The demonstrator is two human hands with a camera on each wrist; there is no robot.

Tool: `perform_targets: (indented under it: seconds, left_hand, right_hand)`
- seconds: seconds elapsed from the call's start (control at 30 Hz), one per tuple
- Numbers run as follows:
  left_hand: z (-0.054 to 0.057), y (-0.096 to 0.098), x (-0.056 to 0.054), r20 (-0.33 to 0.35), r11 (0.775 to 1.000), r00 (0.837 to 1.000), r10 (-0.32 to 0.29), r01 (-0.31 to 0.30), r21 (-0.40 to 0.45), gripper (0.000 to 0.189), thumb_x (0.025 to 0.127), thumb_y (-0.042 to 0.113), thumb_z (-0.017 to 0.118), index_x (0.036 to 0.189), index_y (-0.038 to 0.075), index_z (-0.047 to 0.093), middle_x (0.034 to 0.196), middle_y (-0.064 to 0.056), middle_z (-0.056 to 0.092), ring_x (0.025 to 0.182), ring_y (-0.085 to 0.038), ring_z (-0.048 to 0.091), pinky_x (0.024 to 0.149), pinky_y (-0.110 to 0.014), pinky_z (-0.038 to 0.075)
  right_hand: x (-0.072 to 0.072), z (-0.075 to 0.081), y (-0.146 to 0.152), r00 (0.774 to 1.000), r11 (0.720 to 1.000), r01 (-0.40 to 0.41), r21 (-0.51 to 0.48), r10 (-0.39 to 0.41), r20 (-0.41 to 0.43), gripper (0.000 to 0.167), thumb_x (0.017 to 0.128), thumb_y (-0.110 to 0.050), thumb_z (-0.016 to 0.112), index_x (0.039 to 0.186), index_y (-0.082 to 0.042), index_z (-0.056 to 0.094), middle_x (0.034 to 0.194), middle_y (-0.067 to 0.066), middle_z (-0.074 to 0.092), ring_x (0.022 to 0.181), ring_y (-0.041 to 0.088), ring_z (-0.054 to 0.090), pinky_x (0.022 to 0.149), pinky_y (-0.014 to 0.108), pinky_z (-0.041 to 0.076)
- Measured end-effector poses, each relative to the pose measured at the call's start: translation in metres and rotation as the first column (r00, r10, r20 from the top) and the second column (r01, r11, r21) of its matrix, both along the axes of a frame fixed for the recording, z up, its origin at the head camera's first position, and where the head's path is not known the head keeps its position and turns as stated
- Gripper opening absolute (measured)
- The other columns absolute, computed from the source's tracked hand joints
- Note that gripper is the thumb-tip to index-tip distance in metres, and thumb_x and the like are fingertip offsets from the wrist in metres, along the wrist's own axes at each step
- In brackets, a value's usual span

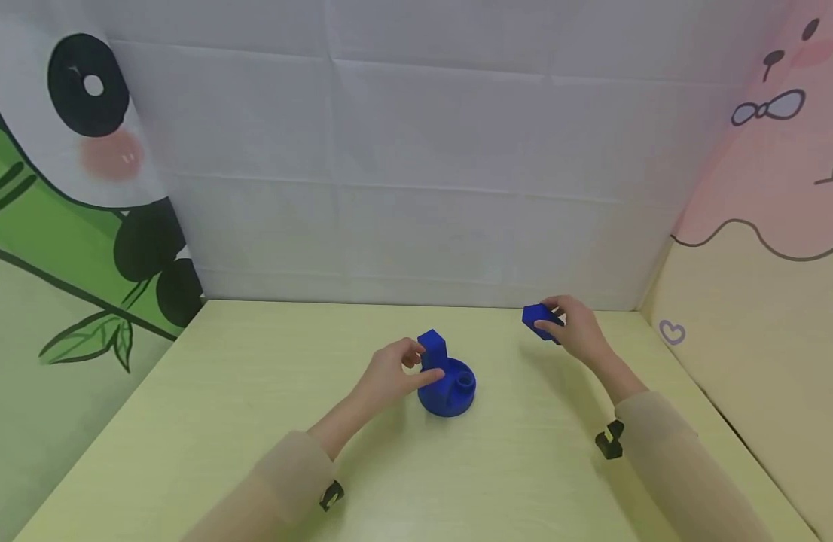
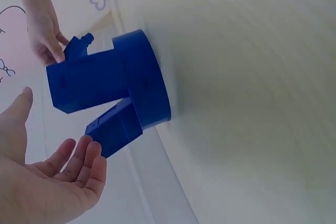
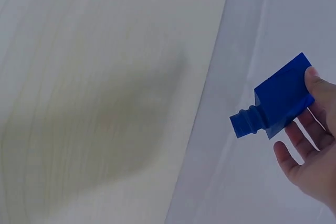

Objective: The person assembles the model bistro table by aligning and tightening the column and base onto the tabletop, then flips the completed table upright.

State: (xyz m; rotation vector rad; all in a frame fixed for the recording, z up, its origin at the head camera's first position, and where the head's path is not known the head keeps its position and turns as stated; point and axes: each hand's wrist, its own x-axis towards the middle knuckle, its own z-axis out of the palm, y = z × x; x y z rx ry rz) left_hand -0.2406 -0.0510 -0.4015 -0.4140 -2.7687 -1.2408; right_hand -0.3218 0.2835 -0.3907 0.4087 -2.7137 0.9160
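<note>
On the table stands a round blue base (image 1: 449,403) with a round socket on its top. A blue block (image 1: 433,348) rises from it. In the left wrist view two blue blocks stick out of the base, a larger one (image 2: 86,81) and a slanted one (image 2: 114,129). My left hand (image 1: 388,374) is beside the base, thumb and fingers apart, fingertips close to the slanted block; whether they touch it I cannot tell. Farther right, above the table, my right hand (image 1: 579,327) pinches a blue angular block with a ringed neck (image 3: 283,95), neck pointing away from the palm.
The pale yellow table (image 1: 511,467) meets a white cloth wall (image 1: 423,226) at the back. A panel with panda artwork (image 1: 84,226) flanks it on the left, and a pink and cream panel (image 1: 762,301) on the right. Small black fittings (image 1: 609,440) hang at the sleeves.
</note>
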Motion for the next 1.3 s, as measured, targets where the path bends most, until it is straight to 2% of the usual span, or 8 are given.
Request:
perform_targets:
  seconds: [0.13, 0.3, 0.6, 0.83, 1.03, 1.3]
  left_hand:
    - [-0.006, 0.01, 0.011, 0.017, 1.0, 1.0, -0.013, 0.013, 0.0, 0.062, 0.073, 0.051, 0.076, 0.11, 0.005, 0.059, 0.101, -0.008, 0.064, 0.096, -0.024, 0.059, 0.081, -0.036, 0.051]
    - [-0.014, 0.02, 0.019, 0.013, 1.0, 1.0, 0.0, 0.0, -0.002, 0.063, 0.073, 0.049, 0.077, 0.111, 0.003, 0.055, 0.101, -0.008, 0.062, 0.091, -0.02, 0.058, 0.079, -0.034, 0.052]
    - [-0.022, 0.025, 0.021, -0.013, 0.999, 0.999, 0.041, -0.041, 0.019, 0.053, 0.077, 0.038, 0.077, 0.11, 0.003, 0.054, 0.092, -0.004, 0.059, 0.08, -0.016, 0.052, 0.068, -0.026, 0.048]
    - [-0.023, 0.021, 0.02, -0.011, 0.999, 0.999, 0.036, -0.036, 0.03, 0.047, 0.08, 0.034, 0.075, 0.111, 0.004, 0.056, 0.09, -0.004, 0.059, 0.081, -0.021, 0.054, 0.065, -0.025, 0.046]
    - [-0.024, 0.015, 0.018, -0.028, 0.999, 0.999, 0.021, -0.02, 0.027, 0.044, 0.081, 0.032, 0.075, 0.112, 0.006, 0.058, 0.092, -0.003, 0.062, 0.082, -0.02, 0.057, 0.064, -0.024, 0.047]
    - [-0.024, 0.004, 0.013, -0.015, 0.998, 0.999, -0.038, 0.038, 0.054, 0.042, 0.084, 0.03, 0.072, 0.117, 0.009, 0.06, 0.096, -0.004, 0.065, 0.087, -0.019, 0.059, 0.067, -0.027, 0.05]
  right_hand:
    - [0.011, 0.013, -0.01, 1.0, 0.995, -0.003, -0.099, 0.003, -0.004, 0.044, 0.089, -0.017, 0.067, 0.124, 0.004, 0.052, 0.116, 0.022, 0.057, 0.104, 0.035, 0.054, 0.088, 0.05, 0.048]
    - [0.025, 0.024, -0.023, 0.999, 0.969, -0.025, -0.244, 0.03, 0.017, 0.046, 0.088, -0.019, 0.068, 0.125, 0.002, 0.052, 0.116, 0.022, 0.058, 0.106, 0.035, 0.056, 0.091, 0.048, 0.048]
    - [0.047, 0.029, -0.042, 0.997, 0.913, -0.031, -0.406, 0.054, 0.047, 0.047, 0.088, -0.025, 0.067, 0.126, -0.005, 0.051, 0.119, 0.016, 0.059, 0.109, 0.03, 0.056, 0.095, 0.043, 0.047]
    - [0.063, 0.021, -0.058, 0.993, 0.865, -0.036, -0.5, 0.087, 0.078, 0.047, 0.087, -0.026, 0.068, 0.127, -0.007, 0.051, 0.12, 0.012, 0.059, 0.111, 0.025, 0.055, 0.097, 0.039, 0.045]
    - [0.07, 0.008, -0.072, 0.987, 0.834, -0.062, -0.548, 0.131, 0.089, 0.045, 0.086, -0.024, 0.07, 0.123, -0.007, 0.054, 0.115, 0.012, 0.061, 0.109, 0.022, 0.057, 0.092, 0.028, 0.048]
    - [0.073, -0.014, -0.088, 0.977, 0.835, -0.086, -0.544, 0.179, 0.12, 0.041, 0.084, -0.019, 0.072, 0.119, -0.007, 0.057, 0.111, 0.011, 0.063, 0.106, 0.023, 0.059, 0.087, 0.026, 0.051]
